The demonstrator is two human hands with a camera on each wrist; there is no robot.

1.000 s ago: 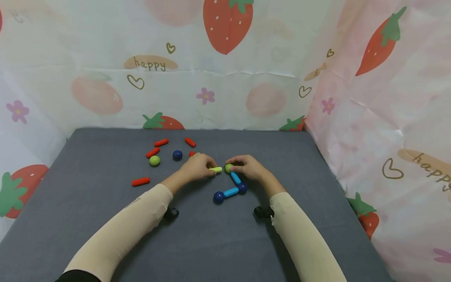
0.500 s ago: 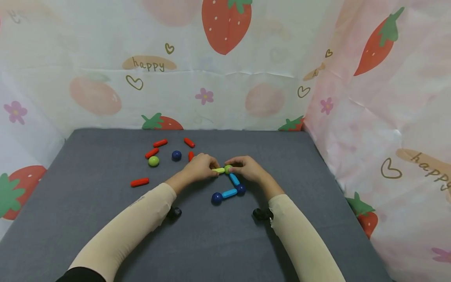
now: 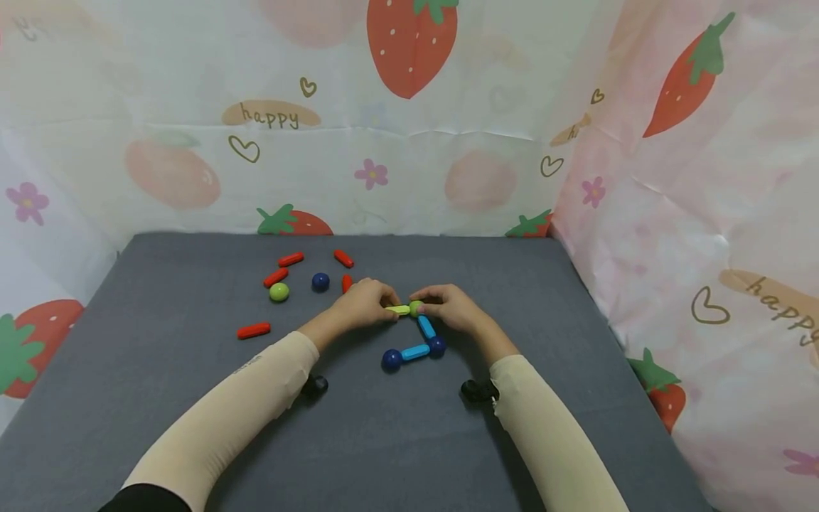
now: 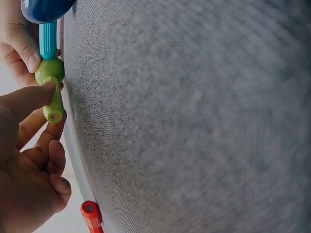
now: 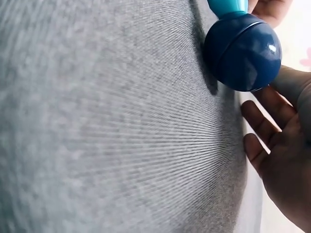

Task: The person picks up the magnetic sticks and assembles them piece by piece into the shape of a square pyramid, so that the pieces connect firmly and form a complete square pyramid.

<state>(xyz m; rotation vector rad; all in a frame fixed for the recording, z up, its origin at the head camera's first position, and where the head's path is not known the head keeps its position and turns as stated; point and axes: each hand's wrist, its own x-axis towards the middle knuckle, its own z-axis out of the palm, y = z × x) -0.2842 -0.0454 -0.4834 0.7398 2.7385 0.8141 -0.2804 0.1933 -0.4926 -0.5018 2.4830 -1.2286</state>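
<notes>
My left hand (image 3: 366, 304) pinches a short yellow-green rod (image 4: 55, 103) between thumb and fingers. One end of that rod meets a green ball (image 4: 50, 71), which my right hand (image 3: 453, 306) grips from the other side. From the green ball a light-blue rod (image 3: 426, 327) runs to a dark-blue ball (image 3: 436, 347). A second light-blue rod (image 3: 415, 353) links this to another dark-blue ball (image 3: 392, 360) nearer the front. In the right wrist view a dark-blue ball (image 5: 244, 52) hides part of my right fingers.
Left of my hands lie several loose red rods, one (image 3: 254, 331) nearer than the others. A loose green ball (image 3: 279, 292) and a loose dark-blue ball (image 3: 320, 282) lie among them. The grey cloth-covered table (image 3: 397, 441) meets a strawberry-print curtain (image 3: 409, 142) at the back.
My left hand has moved slightly right, bringing the yellow-green rod against the green ball, where a gap was before. The front end of the blue chain has shifted a little left.
</notes>
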